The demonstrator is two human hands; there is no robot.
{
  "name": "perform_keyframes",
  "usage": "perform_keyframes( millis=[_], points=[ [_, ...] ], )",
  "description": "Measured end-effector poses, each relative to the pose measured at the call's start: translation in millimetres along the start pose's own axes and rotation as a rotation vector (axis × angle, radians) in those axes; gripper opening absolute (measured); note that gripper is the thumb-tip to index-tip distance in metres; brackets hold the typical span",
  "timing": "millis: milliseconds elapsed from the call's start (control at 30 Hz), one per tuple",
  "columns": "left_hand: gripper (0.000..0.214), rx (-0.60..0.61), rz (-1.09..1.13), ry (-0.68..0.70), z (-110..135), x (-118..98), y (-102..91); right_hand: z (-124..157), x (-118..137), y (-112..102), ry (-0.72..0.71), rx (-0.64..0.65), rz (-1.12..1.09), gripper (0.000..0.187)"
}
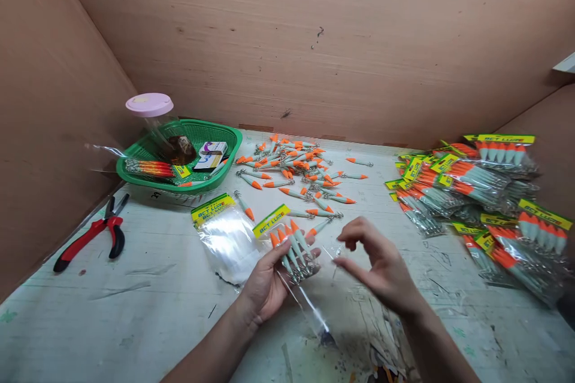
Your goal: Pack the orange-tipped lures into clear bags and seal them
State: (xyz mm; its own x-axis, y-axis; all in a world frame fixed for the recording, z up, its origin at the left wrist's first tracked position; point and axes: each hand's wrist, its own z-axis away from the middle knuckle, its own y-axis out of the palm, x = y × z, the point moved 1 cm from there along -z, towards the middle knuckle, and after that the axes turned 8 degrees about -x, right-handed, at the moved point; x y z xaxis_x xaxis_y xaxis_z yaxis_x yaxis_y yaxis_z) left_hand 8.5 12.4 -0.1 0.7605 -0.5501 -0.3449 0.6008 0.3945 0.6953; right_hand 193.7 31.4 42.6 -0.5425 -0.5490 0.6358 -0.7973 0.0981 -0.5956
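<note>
My left hand (267, 290) grips a transparent plastic bag of fishing lures (294, 245) with a yellow "BCT LURE" header. Several pale green lures with orange tips lie side by side in it, hooks toward me, and the bag's long flap (314, 311) hangs down below. Just to the right is my right hand (377, 263), its thumb and curled forefinger apart. A thin transparent scrap (332, 254) shows by its thumb tip; whether they touch I cannot tell. Flat plastic bags (227, 239) with yellow headers lie stacked left of the held bag.
Loose lures (291, 167) are heaped behind my hands. A pile of filled lure packs (467, 182) lies at the right. At the left are a green basket (236, 143), a pink-lidded jar (150, 106) and red-black pliers (96, 233). Brown panels (287, 60) enclose the tabletop.
</note>
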Motion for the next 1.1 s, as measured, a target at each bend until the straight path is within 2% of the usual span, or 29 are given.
perform_keyframes(
  millis=[67, 133, 200, 267, 333, 433, 600, 700, 833, 900, 967, 1000, 1033, 1100],
  points=[
    [0.035, -0.019, 0.018, 0.040, 1, -6, 1.6, -10, -30, -7, 0.041, -0.049, 0.137, 0.009],
    [0.035, -0.025, 0.034, 0.068, 1, -10, 2.6, -18, -62, -7, 0.021, 0.002, 0.282, 0.011],
    [0.035, -0.028, 0.040, 0.068, 2, -12, 2.6, -23, -87, -1, -0.022, 0.087, 0.310, 0.024],
    [0.036, -0.025, 0.038, 0.049, 3, -12, 1.4, -24, -102, 6, -0.063, 0.157, 0.290, 0.033],
    [0.039, -0.017, 0.033, 0.033, 3, -10, -0.1, -22, -108, 11, -0.088, 0.209, 0.282, 0.035],
    [0.041, -0.035, 0.023, 0.031, 2, -9, -1.6, -12, -105, 10, -0.098, 0.263, 0.271, 0.029],
    [0.039, -0.147, -0.018, 0.039, 0, -8, -0.5, 10, -90, 2, -0.068, 0.338, 0.200, 0.023],
    [0.039, -0.133, -0.015, 0.044, 0, -8, 0.2, 18, -84, -3, -0.009, 0.328, 0.143, 0.018],
    [0.041, -0.070, 0.000, 0.043, 0, -7, -0.4, 22, -82, -11, 0.110, 0.243, 0.065, 0.022],
    [0.043, -0.042, 0.002, 0.040, -1, -6, -1.3, 23, -76, -20, 0.190, 0.145, 0.002, 0.025],
    [0.045, -0.027, 0.003, 0.037, -1, -6, -2.6, 23, -61, -35, 0.264, 0.026, -0.162, 0.025],
    [0.046, -0.024, 0.003, 0.037, -2, -6, -3.3, 23, -50, -43, 0.271, 0.008, -0.278, 0.026],
    [0.047, -0.024, 0.002, 0.036, -2, -5, -4.1, 22, -37, -50, 0.254, 0.041, -0.393, 0.026],
    [0.048, -0.026, 0.000, 0.036, -3, -5, -5.3, 22, -9, -60, 0.159, 0.274, -0.526, 0.028]
  ],
)
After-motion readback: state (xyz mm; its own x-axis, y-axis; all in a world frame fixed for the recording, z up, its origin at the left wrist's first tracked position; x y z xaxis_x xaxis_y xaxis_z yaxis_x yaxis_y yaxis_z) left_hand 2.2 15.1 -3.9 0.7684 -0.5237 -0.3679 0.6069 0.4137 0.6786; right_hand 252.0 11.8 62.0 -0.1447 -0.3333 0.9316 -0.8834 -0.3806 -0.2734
